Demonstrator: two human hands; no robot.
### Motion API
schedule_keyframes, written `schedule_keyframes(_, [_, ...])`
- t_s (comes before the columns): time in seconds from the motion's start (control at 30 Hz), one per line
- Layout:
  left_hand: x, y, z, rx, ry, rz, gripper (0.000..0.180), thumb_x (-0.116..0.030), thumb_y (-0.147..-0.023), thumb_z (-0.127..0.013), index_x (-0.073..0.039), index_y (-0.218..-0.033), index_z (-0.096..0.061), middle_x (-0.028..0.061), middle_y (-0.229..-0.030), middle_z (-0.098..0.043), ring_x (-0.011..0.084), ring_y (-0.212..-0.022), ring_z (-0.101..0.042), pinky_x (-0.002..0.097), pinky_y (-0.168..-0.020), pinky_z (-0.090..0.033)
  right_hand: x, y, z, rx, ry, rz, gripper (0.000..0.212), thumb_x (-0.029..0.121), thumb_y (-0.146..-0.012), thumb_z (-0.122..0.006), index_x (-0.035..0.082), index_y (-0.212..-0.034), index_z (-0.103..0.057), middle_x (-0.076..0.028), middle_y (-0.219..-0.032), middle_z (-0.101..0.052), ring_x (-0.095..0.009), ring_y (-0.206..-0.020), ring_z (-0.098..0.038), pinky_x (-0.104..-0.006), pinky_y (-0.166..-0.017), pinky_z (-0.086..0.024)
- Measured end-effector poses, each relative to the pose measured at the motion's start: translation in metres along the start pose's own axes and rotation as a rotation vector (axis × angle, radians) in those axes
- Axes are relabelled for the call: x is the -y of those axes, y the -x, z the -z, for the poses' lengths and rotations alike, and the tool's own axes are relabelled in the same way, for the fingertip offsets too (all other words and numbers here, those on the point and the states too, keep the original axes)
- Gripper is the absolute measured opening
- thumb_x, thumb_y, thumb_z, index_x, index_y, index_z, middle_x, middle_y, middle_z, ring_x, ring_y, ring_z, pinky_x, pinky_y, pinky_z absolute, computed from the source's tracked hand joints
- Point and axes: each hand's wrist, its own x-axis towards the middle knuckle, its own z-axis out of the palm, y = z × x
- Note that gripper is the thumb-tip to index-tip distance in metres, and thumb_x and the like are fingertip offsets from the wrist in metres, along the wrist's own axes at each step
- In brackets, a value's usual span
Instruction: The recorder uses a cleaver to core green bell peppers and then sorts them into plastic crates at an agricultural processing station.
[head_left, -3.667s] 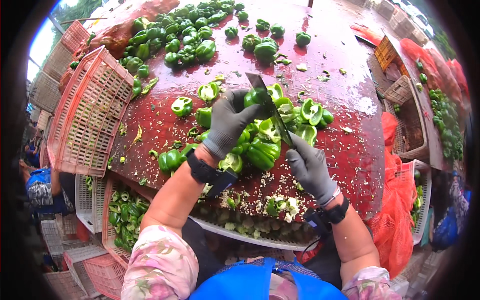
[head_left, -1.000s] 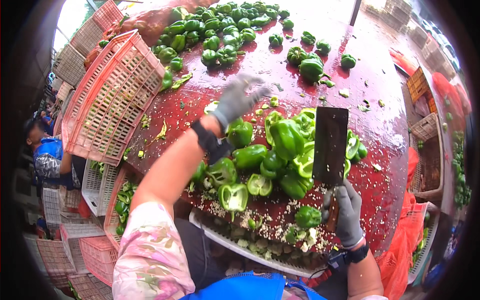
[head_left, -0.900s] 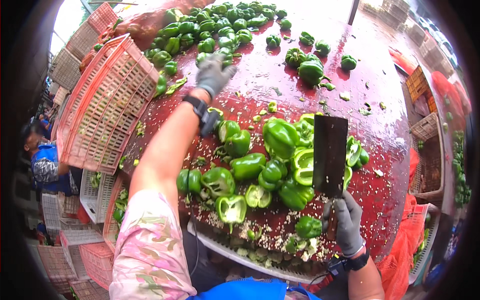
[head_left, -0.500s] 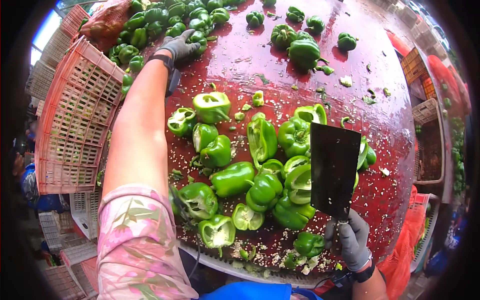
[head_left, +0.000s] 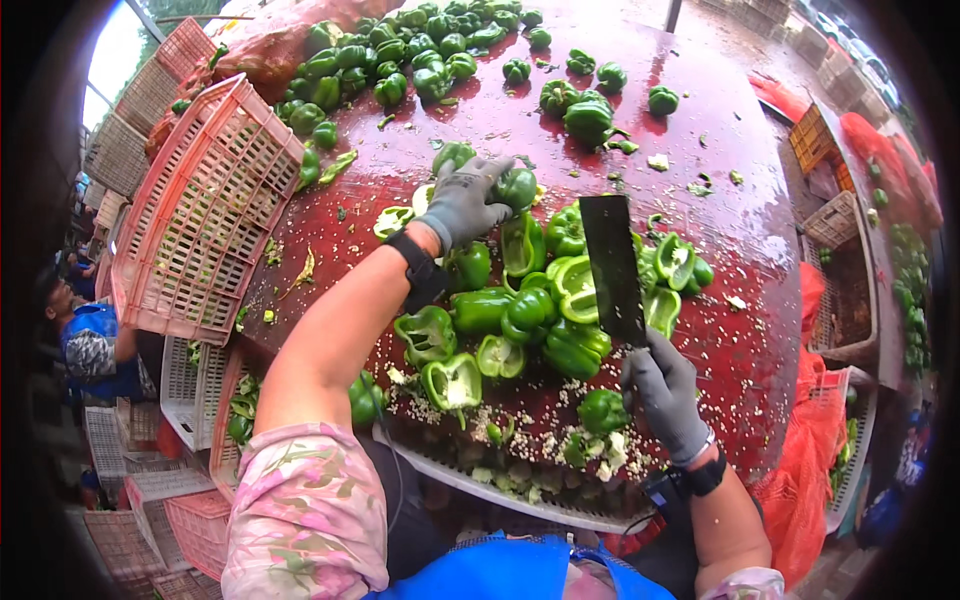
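Fingers of the left hand (head_left: 462, 203) wrap a glossy whole green pepper (head_left: 516, 187); right hand (head_left: 664, 390) grips an upright cleaver (head_left: 612, 268).

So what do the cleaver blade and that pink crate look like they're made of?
Cleaver: seemingly dark, dull metal; flat thin rectangular blade, no shine. Pink crate: likely moulded plastic; open lattice walls, uniform colour, matte.
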Motion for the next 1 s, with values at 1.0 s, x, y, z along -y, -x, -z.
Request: schedule_keyframes(1.0, [-0.106,0.075,0.026,0.186,0.424,-0.075,0.053,-0.042,-0.084,-0.074,-0.012,-0.126,-0.064,0.0189,-0.121,-0.062,0.0306,-0.113,-0.060,0.0403,-0.098,-0.049,0.014,-0.004,-0.004,-0.059,-0.330,-0.111,0.035,0.031,-0.105,-0.047,0.010,-0.133,-0.052,-0.001,-0.073,-0.055,-0.010,-0.050,-0.052,-0.0251,-0.043,-0.044])
